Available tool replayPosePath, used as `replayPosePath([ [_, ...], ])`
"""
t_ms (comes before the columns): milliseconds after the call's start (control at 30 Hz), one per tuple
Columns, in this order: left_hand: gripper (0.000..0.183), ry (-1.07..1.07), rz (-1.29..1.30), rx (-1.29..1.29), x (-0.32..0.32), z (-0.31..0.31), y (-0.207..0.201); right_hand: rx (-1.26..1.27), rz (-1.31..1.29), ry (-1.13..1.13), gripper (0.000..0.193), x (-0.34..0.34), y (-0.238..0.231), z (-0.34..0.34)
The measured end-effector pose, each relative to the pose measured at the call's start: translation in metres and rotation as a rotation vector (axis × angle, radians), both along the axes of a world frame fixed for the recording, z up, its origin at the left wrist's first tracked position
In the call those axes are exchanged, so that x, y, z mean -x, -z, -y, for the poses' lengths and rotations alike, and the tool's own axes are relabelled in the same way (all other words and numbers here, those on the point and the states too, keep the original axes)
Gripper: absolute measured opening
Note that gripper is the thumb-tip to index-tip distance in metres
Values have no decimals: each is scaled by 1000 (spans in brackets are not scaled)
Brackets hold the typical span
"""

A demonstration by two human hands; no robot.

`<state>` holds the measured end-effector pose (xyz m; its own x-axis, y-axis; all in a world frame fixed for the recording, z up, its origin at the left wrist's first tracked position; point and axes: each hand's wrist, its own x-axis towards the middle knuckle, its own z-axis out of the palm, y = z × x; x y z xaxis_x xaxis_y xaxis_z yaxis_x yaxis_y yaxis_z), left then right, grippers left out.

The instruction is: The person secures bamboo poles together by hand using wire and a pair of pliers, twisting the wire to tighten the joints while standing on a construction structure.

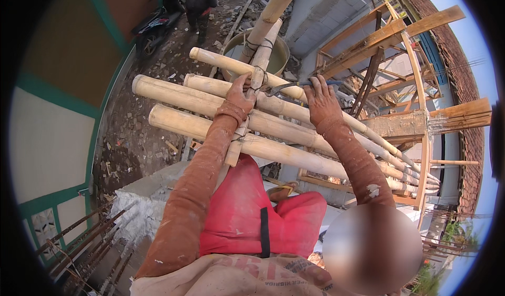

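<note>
Several pale bamboo poles (173, 93) lie side by side before me, crossed by a shorter upright bamboo piece (259, 67). My left hand (240, 97) is closed at the crossing, its fingers pinched around dark tie wire (256, 87) looped about the bamboo. My right hand (322, 104) lies over the poles with its fingers curled round the handle of a dark plier-like tool (286, 85). The tool's jaw end reaches the wire beside my left hand. Part of its handle is hidden under my right fingers.
Behind the poles stands a round tub (281, 54) of greenish liquid. Far below are rubble-strewn ground, a motorcycle (158, 20) and another person (201, 1). Rusty rebar (87, 243) sticks out at lower left. A timber frame (421, 85) rises at right.
</note>
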<state>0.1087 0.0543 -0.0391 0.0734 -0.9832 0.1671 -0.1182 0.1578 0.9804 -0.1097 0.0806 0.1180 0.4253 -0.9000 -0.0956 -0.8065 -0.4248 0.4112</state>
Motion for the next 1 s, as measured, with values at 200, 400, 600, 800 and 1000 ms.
replayPosePath([
  [200,63,-27,-13,-6,-4,-1,1,228,-126,-142,40,-12,-40,10],
  [400,63,-5,-62,-51,-3,-1,4,210,-183,-339,39,-41,-41,19],
  [600,65,-28,-59,1,0,0,1,151,-444,-435,39,-63,-41,37],
  [800,64,-2,-80,4,4,3,4,229,-500,-514,37,-73,-38,45],
  [1000,66,-21,-24,49,-9,-3,2,-199,-596,-180,21,-132,-67,47],
])
